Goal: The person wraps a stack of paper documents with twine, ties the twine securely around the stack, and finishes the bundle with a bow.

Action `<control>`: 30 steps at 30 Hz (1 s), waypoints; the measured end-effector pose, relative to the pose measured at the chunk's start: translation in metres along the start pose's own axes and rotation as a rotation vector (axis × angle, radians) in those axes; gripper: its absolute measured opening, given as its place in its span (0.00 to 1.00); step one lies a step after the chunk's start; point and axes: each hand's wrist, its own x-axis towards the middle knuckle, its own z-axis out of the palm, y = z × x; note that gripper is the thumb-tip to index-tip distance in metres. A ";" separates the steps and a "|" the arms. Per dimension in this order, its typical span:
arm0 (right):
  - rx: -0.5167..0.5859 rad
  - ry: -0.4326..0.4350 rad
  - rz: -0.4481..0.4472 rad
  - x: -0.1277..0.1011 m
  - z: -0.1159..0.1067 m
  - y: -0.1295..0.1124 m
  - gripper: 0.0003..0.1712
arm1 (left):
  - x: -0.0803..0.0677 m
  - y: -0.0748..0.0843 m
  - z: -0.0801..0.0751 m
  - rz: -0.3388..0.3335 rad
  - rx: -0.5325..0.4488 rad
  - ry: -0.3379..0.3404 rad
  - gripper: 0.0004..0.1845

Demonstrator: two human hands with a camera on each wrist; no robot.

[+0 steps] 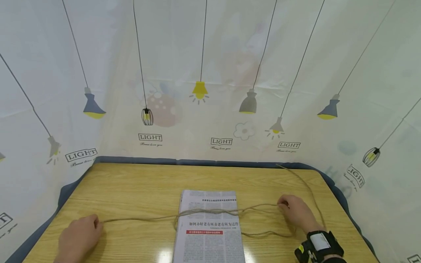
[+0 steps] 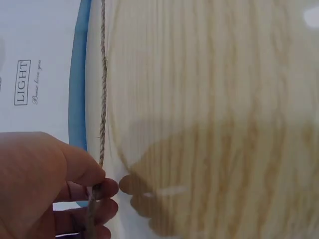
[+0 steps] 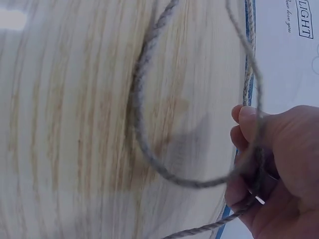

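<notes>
Twine (image 1: 210, 212) runs across the newspaper (image 1: 208, 233) near its top third, wrapped over it in what looks like two or three strands — exact no. can't be told. One end goes left to the left hand (image 1: 79, 239), the other goes right to the right hand (image 1: 296, 213).

Left hand pinches the twine betw. thumb and fingers, as the left wrist view shows (image 2: 97, 191); the strand runs taut from it along the table edge. Right hand has fingers curled round the twine, with a slack loop (image 3: 149, 124) hanging off it over the wood in the right wrist view. A further length trails from the right hand toward the far right corner of the table (image 1: 131, 190), and another loop lies just in front of that hand, near the paper's right edge.

Newspaper lies flat at centre-front of the table, betw. the two hands, well apart from each. Nothing stands betw. hands and twine.

Around — a curtain (image 1: 210, 91) printed w/ hanging lamps and "LIGHT" labels on three sides, a blue-grey cloth (image 1: 204, 162) edging the table. A black wrist strap (image 1: 320, 244) sits on the right wrist.

Count: 1 twine, 1 newspaper, 2 hands.
</notes>
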 end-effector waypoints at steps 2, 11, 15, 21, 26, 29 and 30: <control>0.003 -0.007 0.000 0.000 0.001 0.000 0.04 | 0.001 0.000 -0.002 0.002 0.029 0.011 0.10; 0.042 -0.044 -0.002 -0.002 0.003 -0.001 0.04 | 0.001 0.053 0.005 0.169 -0.042 0.220 0.16; 0.042 -0.043 -0.008 -0.001 0.004 -0.003 0.04 | 0.001 0.099 0.014 0.337 -0.161 0.267 0.14; 0.047 -0.052 -0.001 0.000 0.006 -0.004 0.04 | -0.003 0.163 0.029 0.439 -0.245 0.134 0.13; 0.041 -0.041 -0.006 -0.001 0.007 -0.006 0.04 | -0.003 0.187 0.038 0.463 -0.169 0.136 0.08; 0.044 -0.034 -0.006 -0.002 0.006 -0.007 0.04 | -0.003 0.192 0.041 0.466 -0.131 0.155 0.07; 0.046 -0.032 -0.003 -0.003 0.006 -0.008 0.04 | -0.003 0.192 0.042 0.464 -0.131 0.159 0.07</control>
